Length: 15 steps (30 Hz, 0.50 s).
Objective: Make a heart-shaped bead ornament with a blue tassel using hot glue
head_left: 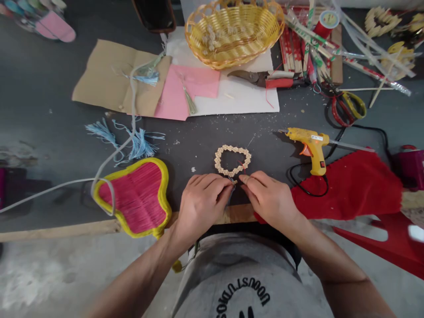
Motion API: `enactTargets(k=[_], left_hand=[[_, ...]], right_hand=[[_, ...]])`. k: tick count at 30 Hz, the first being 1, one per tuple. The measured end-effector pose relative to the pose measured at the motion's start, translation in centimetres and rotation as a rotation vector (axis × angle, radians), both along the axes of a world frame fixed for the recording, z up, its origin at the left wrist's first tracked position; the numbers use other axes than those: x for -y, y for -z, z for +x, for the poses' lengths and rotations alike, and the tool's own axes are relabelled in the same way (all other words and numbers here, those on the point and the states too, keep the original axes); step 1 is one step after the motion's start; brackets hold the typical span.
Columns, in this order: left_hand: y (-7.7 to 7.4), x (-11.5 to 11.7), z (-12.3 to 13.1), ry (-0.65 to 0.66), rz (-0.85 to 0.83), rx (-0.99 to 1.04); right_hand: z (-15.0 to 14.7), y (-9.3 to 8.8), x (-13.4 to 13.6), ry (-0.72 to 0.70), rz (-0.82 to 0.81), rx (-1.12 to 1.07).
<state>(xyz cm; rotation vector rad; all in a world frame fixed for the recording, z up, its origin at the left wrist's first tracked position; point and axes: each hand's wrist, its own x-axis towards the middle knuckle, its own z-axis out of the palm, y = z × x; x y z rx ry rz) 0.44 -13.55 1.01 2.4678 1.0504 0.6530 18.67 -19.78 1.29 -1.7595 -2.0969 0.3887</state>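
A small heart-shaped ring of pale beads (217,160) lies flat on the dark table, just beyond my fingertips. My left hand (202,198) is closed in a pinch at the ring's lower point, holding the top of a blue-grey tassel (229,198) whose strands hang below the fingers. Close on the right, my right hand (270,198) is also closed, thumb and forefinger pinched together. A thin red thread (243,166) runs from the ring to those fingertips. The fingers partly hide the join between tassel and ring.
A yellow glue gun (313,148) lies to the right beside red cloth (354,185). Left are blue tassels (141,145) and a pink-and-yellow thread-wound piece (135,196). Behind are pliers (281,82), scissors (346,108), a wicker basket (235,53) and wrapped chopsticks (291,51).
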Motion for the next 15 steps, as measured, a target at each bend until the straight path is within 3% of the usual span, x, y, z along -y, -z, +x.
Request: enactTargets(k=[15], left_hand=[[-0.08,-0.21,-0.35,0.030,0.006,-0.050]], right_hand=[[-0.57,0.74,-0.91,-0.019,0.028,0.016]])
